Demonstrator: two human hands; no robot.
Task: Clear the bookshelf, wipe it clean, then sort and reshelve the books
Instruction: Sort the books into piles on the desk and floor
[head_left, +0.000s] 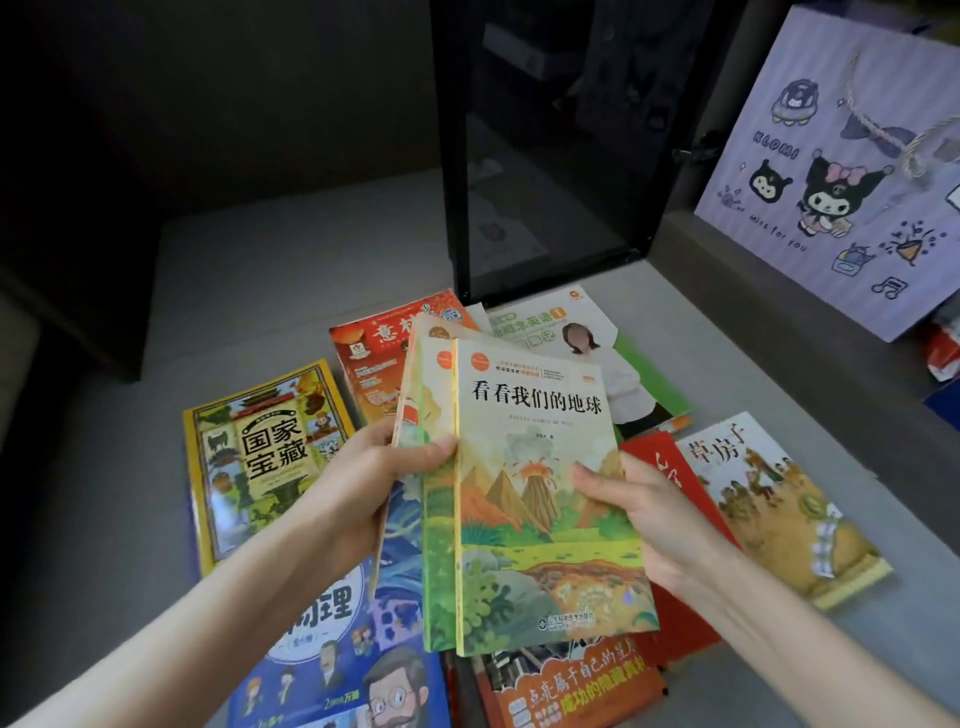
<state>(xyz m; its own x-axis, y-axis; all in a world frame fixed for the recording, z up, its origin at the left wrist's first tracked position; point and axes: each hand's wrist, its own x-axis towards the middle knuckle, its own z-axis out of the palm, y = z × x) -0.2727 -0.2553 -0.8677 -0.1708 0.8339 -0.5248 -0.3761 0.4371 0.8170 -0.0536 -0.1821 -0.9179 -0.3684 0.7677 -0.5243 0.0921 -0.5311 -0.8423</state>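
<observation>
I hold a small stack of thin paperbacks above the grey surface (701, 332). The top one is a cream book with a volcano picture (540, 467). My left hand (363, 483) grips the stack's left edge, thumb over the covers. My right hand (644, 514) grips the right edge of the volcano book, thumb on its cover. Below lie other books: a yellow-bordered one (260, 457) at the left, a red one (374, 358) behind, a blue cartoon one (332, 660) near me, a tan one (779, 499) at the right.
A black-framed glass cabinet door (550, 156) stands open behind the books. A purple cartoon gift bag (831, 171) stands at the right on a raised ledge. A white-and-green book (587, 332), a red book (670, 483) and an orange one (571, 686) also lie flat.
</observation>
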